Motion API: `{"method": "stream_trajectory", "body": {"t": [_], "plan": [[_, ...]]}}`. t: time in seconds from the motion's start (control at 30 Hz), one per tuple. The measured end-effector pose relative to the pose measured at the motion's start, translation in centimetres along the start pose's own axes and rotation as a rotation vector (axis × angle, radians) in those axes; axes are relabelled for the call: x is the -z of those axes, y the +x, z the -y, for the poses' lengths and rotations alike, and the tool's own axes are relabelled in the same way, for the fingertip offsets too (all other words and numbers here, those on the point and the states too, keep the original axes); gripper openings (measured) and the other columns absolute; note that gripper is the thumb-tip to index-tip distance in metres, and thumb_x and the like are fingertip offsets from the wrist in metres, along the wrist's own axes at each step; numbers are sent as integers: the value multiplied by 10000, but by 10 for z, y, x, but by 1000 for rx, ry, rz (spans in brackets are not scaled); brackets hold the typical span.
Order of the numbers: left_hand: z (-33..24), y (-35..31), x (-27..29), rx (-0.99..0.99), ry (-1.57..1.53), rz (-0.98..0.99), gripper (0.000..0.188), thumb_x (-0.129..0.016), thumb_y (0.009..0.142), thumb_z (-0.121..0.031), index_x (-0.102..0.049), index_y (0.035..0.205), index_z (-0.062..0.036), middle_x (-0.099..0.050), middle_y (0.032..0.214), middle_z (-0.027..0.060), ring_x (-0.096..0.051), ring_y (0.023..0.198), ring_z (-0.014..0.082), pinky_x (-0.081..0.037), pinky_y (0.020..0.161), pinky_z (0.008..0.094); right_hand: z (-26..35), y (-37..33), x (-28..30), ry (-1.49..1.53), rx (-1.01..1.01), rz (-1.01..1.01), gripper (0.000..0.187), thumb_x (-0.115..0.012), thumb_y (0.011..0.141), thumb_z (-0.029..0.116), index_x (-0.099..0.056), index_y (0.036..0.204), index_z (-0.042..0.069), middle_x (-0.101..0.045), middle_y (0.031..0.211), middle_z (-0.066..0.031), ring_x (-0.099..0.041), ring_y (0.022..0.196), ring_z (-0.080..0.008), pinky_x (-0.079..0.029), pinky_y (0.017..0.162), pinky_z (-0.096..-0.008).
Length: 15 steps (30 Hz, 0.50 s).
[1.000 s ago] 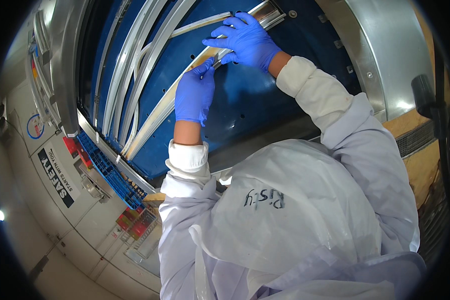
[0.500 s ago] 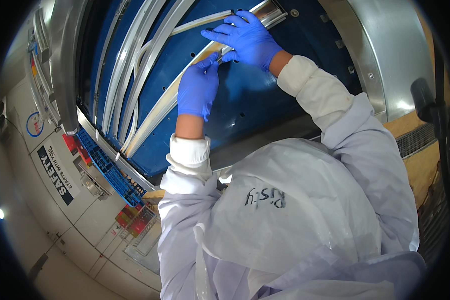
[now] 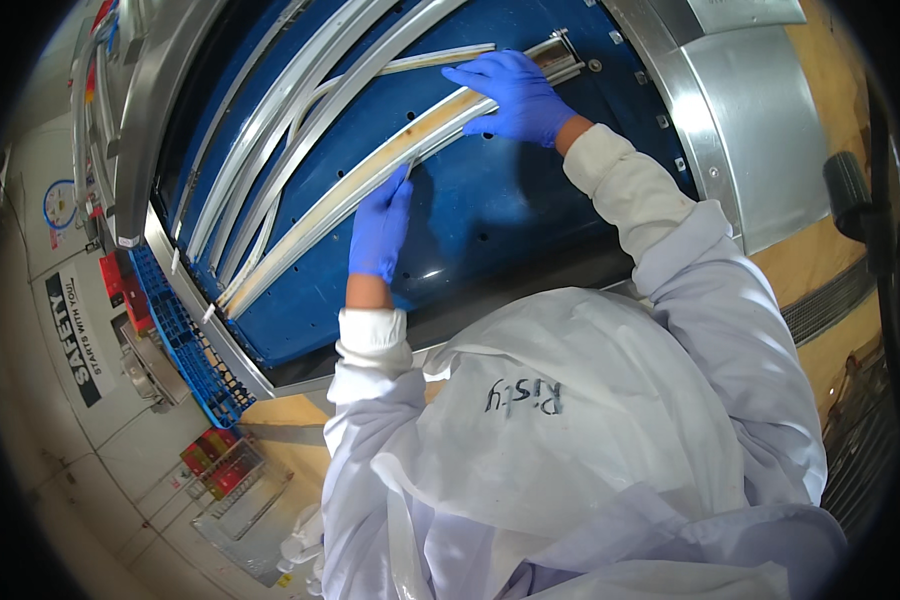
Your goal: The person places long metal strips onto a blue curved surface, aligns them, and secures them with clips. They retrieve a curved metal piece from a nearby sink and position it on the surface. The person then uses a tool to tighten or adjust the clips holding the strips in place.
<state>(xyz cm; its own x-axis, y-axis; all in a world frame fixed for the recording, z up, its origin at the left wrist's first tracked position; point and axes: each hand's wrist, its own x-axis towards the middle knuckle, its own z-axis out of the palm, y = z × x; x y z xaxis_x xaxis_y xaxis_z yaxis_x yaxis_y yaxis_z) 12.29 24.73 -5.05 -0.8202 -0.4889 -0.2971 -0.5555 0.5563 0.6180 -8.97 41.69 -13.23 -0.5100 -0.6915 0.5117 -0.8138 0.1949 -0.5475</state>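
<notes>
A long metal channel [image 3: 342, 197] with a brown-stained inner face lies slantwise across a blue panel [image 3: 435, 235]. My right hand [image 3: 520, 98], in a blue glove, straddles the channel near its far right end, fingers on the far side and thumb on the near side. My left hand [image 3: 380, 228], also gloved, is closed at the channel's near edge, lower down. A thin greyish tip shows at its fingertips; the rest is hidden in the grip, so its kind cannot be told.
Several curved metal strips [image 3: 288, 140] lie on the panel to the left. A metal frame [image 3: 685, 110] borders it on the right. At the left stand a blue plastic crate [image 3: 185, 340] and red bins [image 3: 120, 290]. A black-handled post [image 3: 850, 200] rises at the right.
My left hand has moved down along the channel, away from my right hand. The right hand stays on the channel, its fingers now closer together. The whole view has shifted slightly.
</notes>
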Motion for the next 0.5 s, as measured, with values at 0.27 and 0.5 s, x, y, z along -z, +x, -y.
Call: {"method": "stream_trajectory", "body": {"t": [0.27, 0.5], "plan": [[36, -105, -8, 53, -384, -159, 650, -520, 949, -73, -210, 1517, -19, -479, 1397, 185, -473, 1270, 230, -400, 1013, 294, 129, -64, -26, 819, -410, 610, 460, -644, 929, 328, -563, 1280, 42, -573, 1241, -101, -534, 1156, -209, -425, 1004, -347], [34, -135, -15, -136, -784, -121, 671, -465, 919, 12, -196, 1532, -42, -467, 1392, 153, -505, 1191, 189, -407, 1008, 289, 205, -70, -16, 1181, -721, 815, 487, -551, 989, 351, -455, 1369, 62, -579, 1116, -36, -543, 953, -95, -462, 853, -260]]}}
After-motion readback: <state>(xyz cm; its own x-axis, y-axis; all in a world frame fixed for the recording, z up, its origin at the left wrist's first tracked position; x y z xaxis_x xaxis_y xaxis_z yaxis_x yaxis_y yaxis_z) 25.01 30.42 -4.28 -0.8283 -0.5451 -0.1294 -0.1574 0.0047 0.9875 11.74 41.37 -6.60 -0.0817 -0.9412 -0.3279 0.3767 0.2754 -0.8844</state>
